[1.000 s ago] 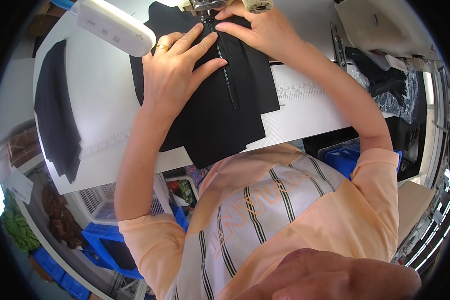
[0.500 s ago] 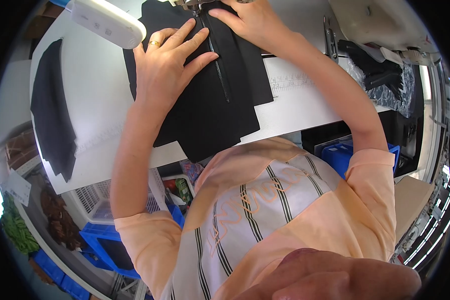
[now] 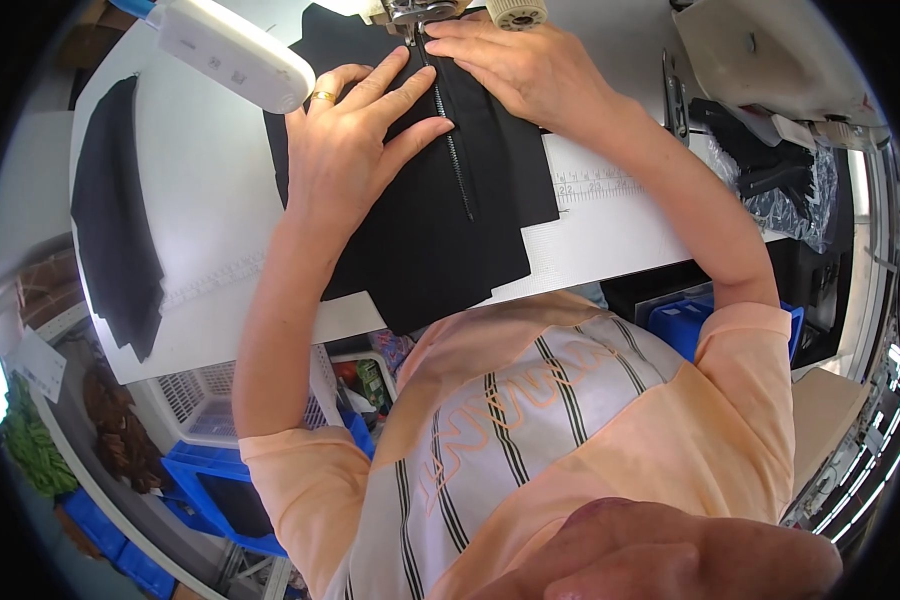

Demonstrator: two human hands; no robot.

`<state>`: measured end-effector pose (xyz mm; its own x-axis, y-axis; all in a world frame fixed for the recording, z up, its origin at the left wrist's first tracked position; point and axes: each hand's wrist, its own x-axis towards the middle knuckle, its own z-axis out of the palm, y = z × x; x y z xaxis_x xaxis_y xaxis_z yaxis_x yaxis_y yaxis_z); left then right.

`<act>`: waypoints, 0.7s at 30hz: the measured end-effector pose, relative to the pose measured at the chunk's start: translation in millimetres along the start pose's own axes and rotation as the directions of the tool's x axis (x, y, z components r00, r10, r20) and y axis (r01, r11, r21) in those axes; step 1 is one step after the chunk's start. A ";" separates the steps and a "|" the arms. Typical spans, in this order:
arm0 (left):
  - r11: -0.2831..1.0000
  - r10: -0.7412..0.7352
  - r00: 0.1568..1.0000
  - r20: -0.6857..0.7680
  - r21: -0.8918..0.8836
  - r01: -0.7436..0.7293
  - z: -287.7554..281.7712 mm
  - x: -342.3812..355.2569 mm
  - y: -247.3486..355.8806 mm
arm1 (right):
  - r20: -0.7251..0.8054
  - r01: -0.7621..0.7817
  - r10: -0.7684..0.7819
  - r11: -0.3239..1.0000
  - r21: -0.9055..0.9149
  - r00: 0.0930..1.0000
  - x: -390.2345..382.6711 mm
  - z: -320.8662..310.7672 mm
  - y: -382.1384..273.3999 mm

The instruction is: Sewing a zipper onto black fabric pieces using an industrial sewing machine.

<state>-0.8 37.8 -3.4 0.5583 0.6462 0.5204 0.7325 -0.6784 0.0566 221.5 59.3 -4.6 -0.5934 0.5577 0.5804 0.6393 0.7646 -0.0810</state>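
Note:
Black fabric point(image 3: 425, 260) with a metal-toothed zipper point(image 3: 455, 155) down its middle lies under the presser foot point(image 3: 411, 36) of a sewing machine point(image 3: 425, 10). My left hand point(image 3: 345, 150), a ring on one finger, rests spread on the fabric left of the zipper. Its fingertips reach close to the presser foot, and its thumb lies across the zipper. To the right of the zipper, my right hand point(image 3: 535, 75) presses on the cloth with fingers stretched out, tips beside the foot. Nothing shows gripped in either hand.
Another black fabric piece point(image 3: 120, 220) lies on the white table point(image 3: 210, 200) at left. A white device point(image 3: 235, 55) juts in above it. Thread snips point(image 3: 675, 95) and a plastic bag with black pieces point(image 3: 785, 180) are at right. A white basket point(image 3: 210, 400) stands below.
My right hand has shifted so that its stretched fingers lie beside the presser foot. My left hand keeps its spread pose on the fabric. The whole view has shifted slightly.

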 end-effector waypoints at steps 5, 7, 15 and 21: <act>0.999 0.011 0.999 -0.043 -0.040 -0.013 1.6 3.0 -2.4 | 0.075 -0.018 0.020 0.999 -0.028 0.997 -2.5 -7.2 0.6; 0.999 -0.008 1.000 -0.013 -0.040 0.007 0.9 1.3 -0.8 | -0.117 0.079 -0.099 0.983 -0.167 0.988 -1.9 -8.2 -2.6; 0.999 -0.024 1.000 0.006 -0.037 0.025 2.1 -1.2 -1.5 | -0.023 -0.104 0.102 0.992 -0.073 0.994 -10.3 5.8 -3.8; 0.985 -0.074 0.997 -0.009 -0.158 0.071 5.0 -0.7 0.8 | -0.003 -0.117 0.117 0.989 -0.095 0.993 -10.2 7.0 -2.4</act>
<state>1.3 38.5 -8.0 0.4995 0.6912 0.5223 0.6994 -0.6775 0.2277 222.6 54.1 -16.1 -0.5131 0.6425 0.5692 0.7477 0.6602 -0.0711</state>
